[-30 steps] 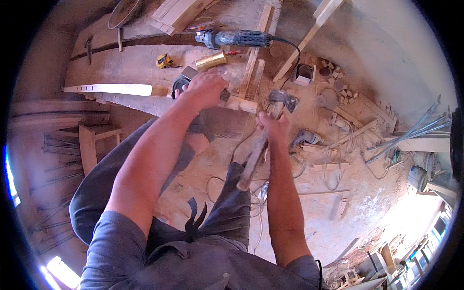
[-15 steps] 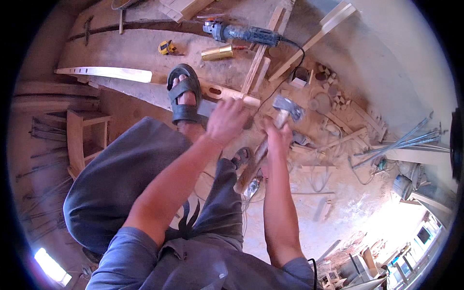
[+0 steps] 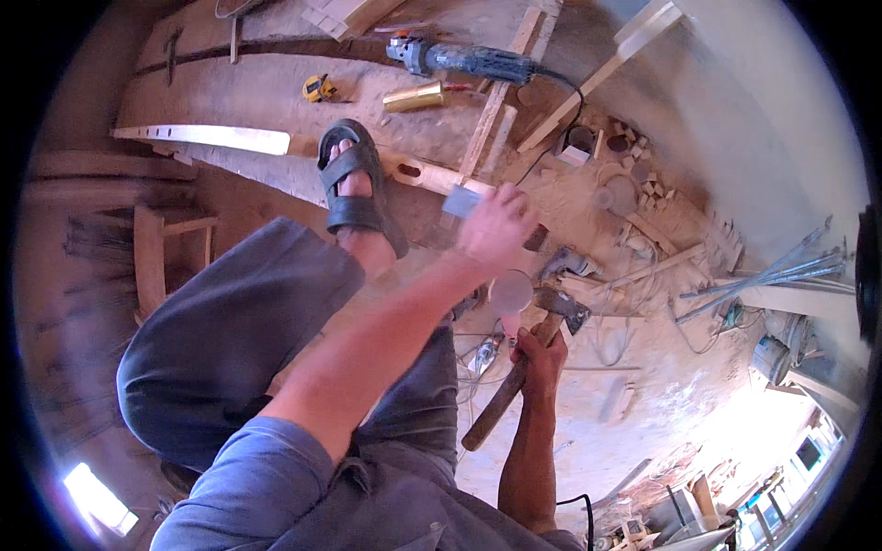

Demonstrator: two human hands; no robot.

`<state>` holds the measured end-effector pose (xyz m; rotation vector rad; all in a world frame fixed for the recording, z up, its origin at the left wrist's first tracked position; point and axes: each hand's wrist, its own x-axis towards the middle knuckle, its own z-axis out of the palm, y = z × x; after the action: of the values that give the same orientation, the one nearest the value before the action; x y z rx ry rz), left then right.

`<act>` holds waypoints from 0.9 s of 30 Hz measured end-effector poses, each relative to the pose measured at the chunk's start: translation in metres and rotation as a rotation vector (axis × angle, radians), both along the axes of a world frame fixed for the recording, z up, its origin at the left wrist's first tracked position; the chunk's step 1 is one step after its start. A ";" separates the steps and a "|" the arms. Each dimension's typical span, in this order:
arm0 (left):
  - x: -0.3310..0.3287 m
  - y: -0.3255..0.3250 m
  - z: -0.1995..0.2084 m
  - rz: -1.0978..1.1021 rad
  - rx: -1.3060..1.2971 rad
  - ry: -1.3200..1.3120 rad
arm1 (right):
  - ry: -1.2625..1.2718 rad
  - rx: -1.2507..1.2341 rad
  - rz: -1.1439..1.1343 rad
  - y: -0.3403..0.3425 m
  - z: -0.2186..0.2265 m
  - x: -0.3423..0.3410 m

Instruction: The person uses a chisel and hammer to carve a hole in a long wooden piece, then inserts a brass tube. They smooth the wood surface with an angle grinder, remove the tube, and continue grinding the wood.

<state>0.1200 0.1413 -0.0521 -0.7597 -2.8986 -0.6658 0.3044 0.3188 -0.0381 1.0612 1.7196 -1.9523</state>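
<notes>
Hammer [image 3: 501, 399] is held near the middle of the scene, a bit to the right, its wooden handle wrapped tight by the right hand [image 3: 540, 358]. Farther off, a flat gray tool [image 3: 462, 201] is held by the left hand [image 3: 496, 225], which is blurred but curled around it. Whether the wood [image 3: 436, 176] is touched by the tool cannot be told. To the left, a dark sandal [image 3: 354, 184] is worn. Far away, a power tool [image 3: 464, 61], a gold tube [image 3: 413, 97] and a yellow tape measure [image 3: 318, 89] are seen.
</notes>
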 end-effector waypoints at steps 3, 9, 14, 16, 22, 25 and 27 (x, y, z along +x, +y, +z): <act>-0.007 -0.034 0.004 0.145 -0.158 -0.041 | -0.038 0.014 0.033 0.003 -0.005 -0.009; -0.032 -0.091 0.021 0.130 -0.343 -0.179 | -0.049 0.068 0.204 -0.014 0.014 -0.066; -0.027 -0.107 0.010 0.227 -0.284 -0.162 | 0.187 0.103 0.275 -0.011 -0.006 -0.112; -0.019 -0.119 0.006 0.252 -0.244 -0.167 | 0.137 0.067 0.267 -0.009 0.003 -0.122; -0.027 -0.130 0.008 0.287 -0.227 -0.206 | 0.127 0.066 0.321 0.012 -0.001 -0.116; -0.026 -0.130 0.006 0.279 -0.135 -0.198 | 0.121 -0.002 0.297 0.019 -0.006 -0.094; -0.024 -0.133 0.004 0.253 -0.119 -0.171 | 0.137 -0.021 0.266 0.017 -0.010 -0.090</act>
<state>0.0961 0.0086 -0.0483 -0.3488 -3.1370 -0.5601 0.2140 0.3359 -0.0484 0.6645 1.8013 -1.9041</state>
